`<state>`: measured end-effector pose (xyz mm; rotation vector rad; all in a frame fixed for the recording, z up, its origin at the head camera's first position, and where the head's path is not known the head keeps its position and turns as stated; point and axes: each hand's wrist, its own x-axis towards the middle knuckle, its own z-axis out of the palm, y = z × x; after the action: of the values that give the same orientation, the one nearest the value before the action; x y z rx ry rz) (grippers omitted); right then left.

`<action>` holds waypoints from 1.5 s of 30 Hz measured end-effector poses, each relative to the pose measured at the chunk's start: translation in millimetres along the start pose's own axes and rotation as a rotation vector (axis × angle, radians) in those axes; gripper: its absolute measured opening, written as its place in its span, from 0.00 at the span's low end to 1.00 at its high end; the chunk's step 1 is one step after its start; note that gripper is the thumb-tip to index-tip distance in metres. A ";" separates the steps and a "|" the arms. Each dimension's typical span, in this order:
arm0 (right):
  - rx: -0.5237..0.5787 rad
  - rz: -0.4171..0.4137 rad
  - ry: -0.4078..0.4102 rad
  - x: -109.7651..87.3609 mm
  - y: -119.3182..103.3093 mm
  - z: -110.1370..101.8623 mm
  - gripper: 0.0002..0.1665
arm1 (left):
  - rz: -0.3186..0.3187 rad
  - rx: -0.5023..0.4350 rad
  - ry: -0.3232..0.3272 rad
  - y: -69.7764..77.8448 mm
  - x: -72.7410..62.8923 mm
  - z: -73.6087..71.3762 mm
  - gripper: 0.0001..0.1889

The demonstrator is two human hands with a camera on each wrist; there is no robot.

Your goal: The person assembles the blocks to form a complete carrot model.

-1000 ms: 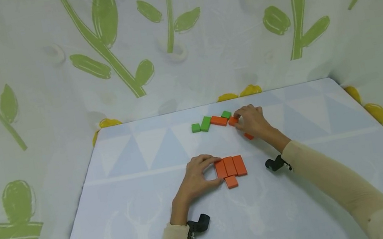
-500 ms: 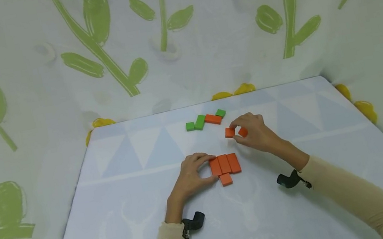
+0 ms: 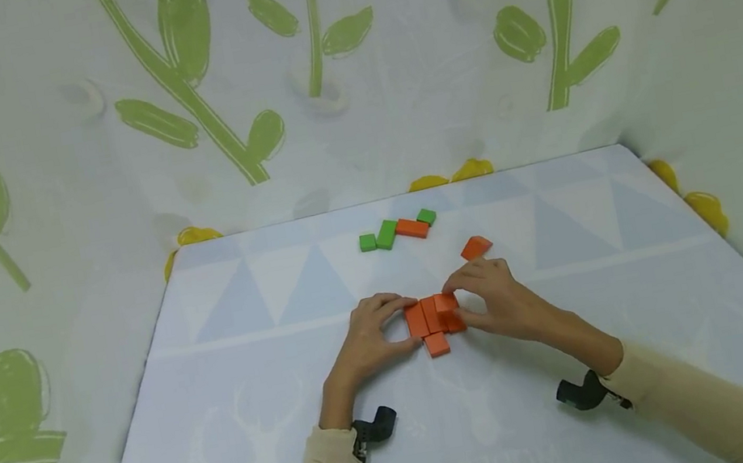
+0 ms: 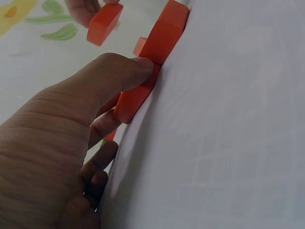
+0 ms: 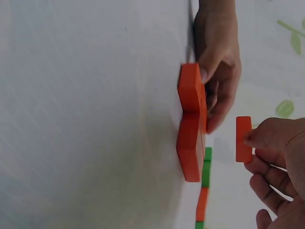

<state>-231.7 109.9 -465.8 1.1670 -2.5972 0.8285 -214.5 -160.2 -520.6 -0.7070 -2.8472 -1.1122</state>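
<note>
Three orange rectangular blocks stand side by side on the table, with a small orange square block [image 3: 438, 344] against their near side. My left hand [image 3: 374, 336] pinches the leftmost orange block [image 3: 416, 321] between thumb and fingers at its near and far ends. The thumb [image 4: 136, 69] presses on its end in the left wrist view. With thumb and fingertips, my right hand [image 3: 502, 304] pinches another small orange block [image 5: 242, 125]. The right wrist view has this block raised above the group; in the head view it overlaps the rightmost orange block [image 3: 457, 323].
Beyond the right hand lies a loose orange block [image 3: 476, 247]. Farther back, a green square block [image 3: 368, 243], a green oblong block [image 3: 386, 235], an orange oblong block [image 3: 412, 229] and another green block [image 3: 426, 216] form a line. Flower-patterned fabric [image 3: 426, 116] rises behind the table.
My right hand has taken a small orange block from the back cluster and carried it nearer, over the orange group. The left hand keeps its hold.
</note>
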 end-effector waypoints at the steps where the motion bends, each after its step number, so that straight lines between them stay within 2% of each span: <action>1: -0.007 -0.005 -0.002 -3.0 -1.2 0.6 0.16 | 0.004 0.002 0.002 -0.2 0.5 0.1 0.29; 9: 0.006 -0.025 -0.021 -30.5 -3.6 8.1 0.19 | 0.024 0.009 0.012 -0.4 2.7 -1.0 0.29; 15: 0.013 -0.048 -0.022 -40.7 -1.5 16.7 0.20 | 0.018 0.003 0.013 -0.2 1.6 -2.4 0.29; 22: 0.009 -0.073 -0.016 -39.6 -1.2 21.9 0.20 | 0.014 -0.001 0.008 -0.4 0.3 -0.4 0.29; 30: -0.023 -0.064 -0.027 -37.3 -1.5 24.8 0.20 | 0.017 -0.002 0.010 0.1 0.7 0.5 0.30; 38: -0.010 -0.103 -0.005 -35.9 -1.1 24.5 0.19 | 0.028 0.003 0.027 -1.8 0.8 1.2 0.29; 45: -0.025 -0.077 -0.010 -35.7 -2.4 22.2 0.19 | 0.023 0.006 0.020 -1.5 0.6 2.4 0.29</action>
<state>-204.3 119.0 -496.5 1.2580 -2.5451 0.7740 -215.4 -159.3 -523.3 -0.7218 -2.8171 -1.1016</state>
